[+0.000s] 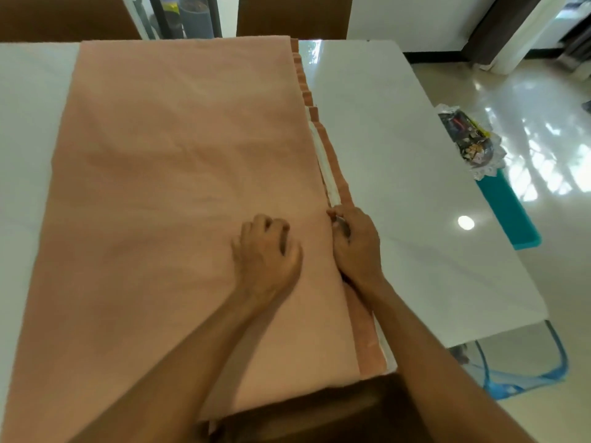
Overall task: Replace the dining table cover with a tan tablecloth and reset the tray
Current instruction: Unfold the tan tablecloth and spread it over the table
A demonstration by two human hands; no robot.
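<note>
Matt cloth tablecloth (179, 161); glossy white table (399, 161).

Cannot tell the left hand's (267, 251) grip for motion blur; cannot see the right hand's (355, 244) fingertips, tucked into the cloth's (179, 174) folded edge; cloth cropped left and bottom; tray (491, 145) contents too small to name; far chair (294, 14) cropped at top.

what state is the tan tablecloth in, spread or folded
Folded: tan tablecloth shows stacked layer edges along its right side, white table uncovered beside it.
</note>
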